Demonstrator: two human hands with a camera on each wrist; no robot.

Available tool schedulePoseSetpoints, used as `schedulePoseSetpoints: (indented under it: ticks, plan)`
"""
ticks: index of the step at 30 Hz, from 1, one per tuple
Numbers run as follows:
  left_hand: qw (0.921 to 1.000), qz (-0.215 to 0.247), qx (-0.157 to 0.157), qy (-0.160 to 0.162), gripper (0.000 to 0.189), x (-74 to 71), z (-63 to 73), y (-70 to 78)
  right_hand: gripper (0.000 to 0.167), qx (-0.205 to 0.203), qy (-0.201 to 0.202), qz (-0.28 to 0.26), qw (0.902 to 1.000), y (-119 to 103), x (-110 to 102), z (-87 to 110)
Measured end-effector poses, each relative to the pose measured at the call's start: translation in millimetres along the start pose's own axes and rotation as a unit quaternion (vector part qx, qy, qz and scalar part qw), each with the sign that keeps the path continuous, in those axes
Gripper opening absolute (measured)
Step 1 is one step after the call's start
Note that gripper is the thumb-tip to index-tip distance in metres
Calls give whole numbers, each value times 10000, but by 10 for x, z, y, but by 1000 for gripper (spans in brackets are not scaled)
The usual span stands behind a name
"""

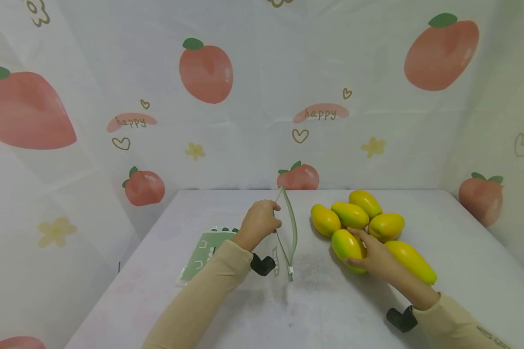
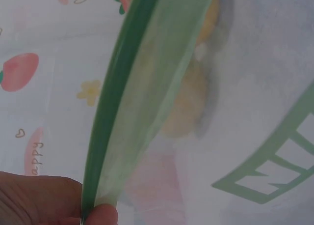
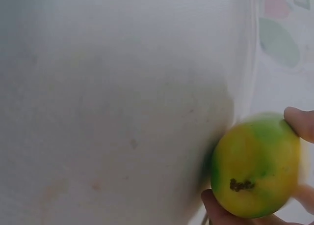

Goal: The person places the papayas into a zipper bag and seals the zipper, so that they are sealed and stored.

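My left hand (image 1: pixel 260 222) pinches the rim of a clear zip bag (image 1: pixel 294 228) with a green edge and green print. The bag stands upright with its mouth spread apart; in the left wrist view, a thumb and finger (image 2: pixel 103 216) grip its green rim (image 2: pixel 110 102). To the right, my right hand (image 1: pixel 374 254) grips a yellow-green mango (image 1: pixel 346 245), fingers round its sides. Its brown stem scar (image 3: pixel 242 184) shows in the right wrist view. Whether this mango still touches the table cannot be told.
Several more yellow mangoes lie around the right hand, among them a near one (image 1: pixel 412 263) and a far one (image 1: pixel 365 203). Flat green printed bags (image 1: pixel 196 252) lie left of the left hand. Behind the white table (image 1: pixel 323 310) hangs a fruit-printed cloth (image 1: pixel 262 140).
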State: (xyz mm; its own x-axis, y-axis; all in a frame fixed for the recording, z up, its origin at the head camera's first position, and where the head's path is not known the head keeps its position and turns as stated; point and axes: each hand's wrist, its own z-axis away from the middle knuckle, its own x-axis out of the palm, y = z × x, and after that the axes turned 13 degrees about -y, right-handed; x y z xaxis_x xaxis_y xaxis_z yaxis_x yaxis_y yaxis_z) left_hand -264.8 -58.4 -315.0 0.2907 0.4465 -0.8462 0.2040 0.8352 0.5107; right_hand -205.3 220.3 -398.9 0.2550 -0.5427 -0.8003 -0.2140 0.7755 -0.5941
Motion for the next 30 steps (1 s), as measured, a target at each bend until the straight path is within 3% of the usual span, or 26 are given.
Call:
schedulePoseSetpoints:
  ticks: [15,21,30]
  plan:
    - [10000,0,-30,-16,43,-5,-9,4,77,-133,254,-68,9996,-222,-186,85]
    - [10000,11,-31,-29,43,6,-17,8,80,-189,239,-578,9979,-333,-320,110]
    - [9999,59,-94,-43,43,7,3,14,81,-435,519,-1008,9926,-514,-416,100]
